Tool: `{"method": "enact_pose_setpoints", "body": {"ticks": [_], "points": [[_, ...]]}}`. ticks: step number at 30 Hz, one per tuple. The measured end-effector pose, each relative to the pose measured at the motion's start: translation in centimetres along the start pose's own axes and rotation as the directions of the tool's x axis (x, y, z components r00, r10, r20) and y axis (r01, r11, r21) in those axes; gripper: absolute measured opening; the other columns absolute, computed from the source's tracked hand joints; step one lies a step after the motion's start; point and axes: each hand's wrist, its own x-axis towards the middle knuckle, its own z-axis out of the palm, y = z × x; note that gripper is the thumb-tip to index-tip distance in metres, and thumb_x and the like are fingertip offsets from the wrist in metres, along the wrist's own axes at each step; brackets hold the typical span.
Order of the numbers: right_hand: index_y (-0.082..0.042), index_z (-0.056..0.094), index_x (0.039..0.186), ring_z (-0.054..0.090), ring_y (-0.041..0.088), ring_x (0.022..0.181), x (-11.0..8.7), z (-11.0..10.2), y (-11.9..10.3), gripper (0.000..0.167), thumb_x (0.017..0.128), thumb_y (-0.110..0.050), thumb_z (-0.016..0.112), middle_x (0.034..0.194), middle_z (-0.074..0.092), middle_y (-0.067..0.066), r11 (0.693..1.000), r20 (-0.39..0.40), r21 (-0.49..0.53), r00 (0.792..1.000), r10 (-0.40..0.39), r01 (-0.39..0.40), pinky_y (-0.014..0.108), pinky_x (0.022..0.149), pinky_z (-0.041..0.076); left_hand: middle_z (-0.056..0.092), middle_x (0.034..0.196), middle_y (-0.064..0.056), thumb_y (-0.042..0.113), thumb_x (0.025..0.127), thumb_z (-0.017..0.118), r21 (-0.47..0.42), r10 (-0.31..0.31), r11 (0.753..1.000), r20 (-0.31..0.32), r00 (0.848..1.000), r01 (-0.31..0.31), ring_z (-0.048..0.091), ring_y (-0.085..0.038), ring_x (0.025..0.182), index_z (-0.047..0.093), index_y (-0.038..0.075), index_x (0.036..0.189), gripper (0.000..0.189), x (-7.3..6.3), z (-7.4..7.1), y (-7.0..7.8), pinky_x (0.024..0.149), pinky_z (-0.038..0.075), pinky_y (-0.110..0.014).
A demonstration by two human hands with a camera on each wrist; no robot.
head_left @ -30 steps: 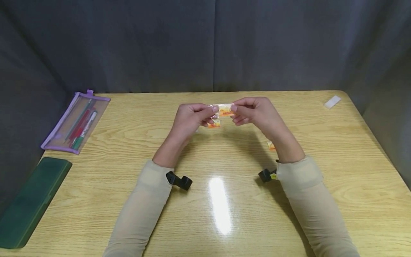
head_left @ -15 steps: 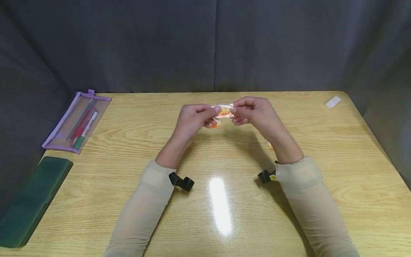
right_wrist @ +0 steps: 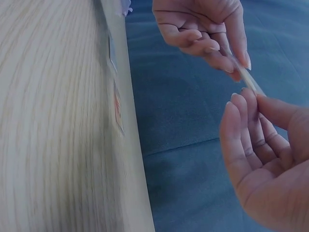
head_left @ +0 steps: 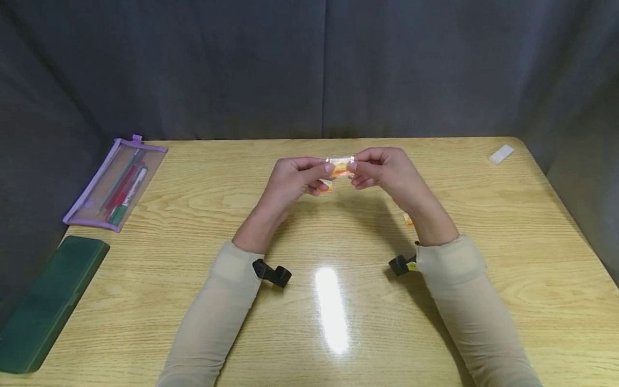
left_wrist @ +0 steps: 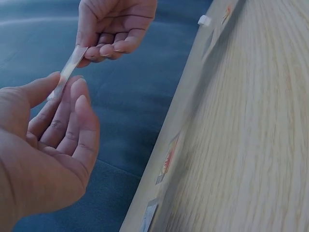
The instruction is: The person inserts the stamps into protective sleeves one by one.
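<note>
Between both hands, above the far part of the table, is a small flat packet point(head_left: 341, 166) with orange and yellow print and a shiny clear wrap. My left hand point(head_left: 295, 180) pinches its left end between thumb and fingers. The other end is pinched by my right hand point(head_left: 387, 169). Both wrist views show the packet edge-on, a thin strip point(left_wrist: 71, 67) spanning the two hands. A similar orange-printed piece point(head_left: 326, 186) lies on the table just below the left fingertips, partly hidden by them. Another orange-printed piece point(head_left: 408, 219) lies by the right wrist, which partly covers it.
At the left back lies a purple-edged mesh pouch point(head_left: 118, 183) holding pens. A dark green case point(head_left: 53, 303) sits nearer along the left edge. One small white block point(head_left: 501, 154) is at the back right corner of the wooden table point(head_left: 290, 322). A dark curtain point(head_left: 217, 70) hangs behind.
The left hand has shifted slightly right, toward the right hand, with its thumb further along the packet. The packet's wrap has tilted and catches more light. The right hand has barely moved.
</note>
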Motion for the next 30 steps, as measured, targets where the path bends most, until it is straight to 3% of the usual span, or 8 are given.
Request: {"method": "enact_pose_setpoints", "body": {"ticks": [9, 25, 30], "points": [[0.010, 0.065, 0.110, 0.072, 0.014, 0.074, 0.04, 0.02, -0.01, 0.022, 0.099, -0.010, 0.064, 0.087, 0.073, 0.002, 1.000, -0.022, 0.014, 1.000, 0.004, -0.004, 0.028, 0.073, 0.062, 0.077, 0.083, -0.001, 0.021, 0.093, 0.076, -0.010, -0.031, 0.999, 0.001, 1.000, 0.031, 0.071, -0.010, 0.066, 0.076, 0.001, 0.110, 0.027, -0.08, 0.05, 0.03, 0.063, 0.059, -0.023], [0.004, 0.068, 0.107, 0.070, 0.015, 0.075, -0.09, 0.30, -0.01, 0.018, 0.100, -0.011, 0.062, 0.087, 0.070, 0.003, 1.000, -0.034, 0.018, 0.999, -0.013, 0.013, 0.028, 0.073, 0.062, 0.079, 0.088, -0.007, 0.021, 0.094, 0.075, 0.010, -0.049, 0.999, -0.007, 0.999, 0.049, 0.072, -0.008, 0.065, 0.075, -0.001, 0.112, 0.028, -0.05, 0.17, -0.07, 0.061, 0.058, -0.023], [0.003, 0.065, 0.106, 0.071, 0.016, 0.078, -0.01, 0.30, 0.06, 0.016, 0.100, -0.012, 0.062, 0.088, 0.070, 0.003, 1.000, -0.002, 0.005, 1.000, -0.003, 0.003, 0.029, 0.074, 0.062, 0.079, 0.087, -0.005, 0.022, 0.093, 0.075, 0.014, -0.053, 0.998, -0.014, 0.998, 0.054, 0.072, -0.009, 0.066, 0.075, 0.000, 0.111, 0.028, -0.02, 0.17, -0.01, 0.062, 0.058, -0.023]]}}
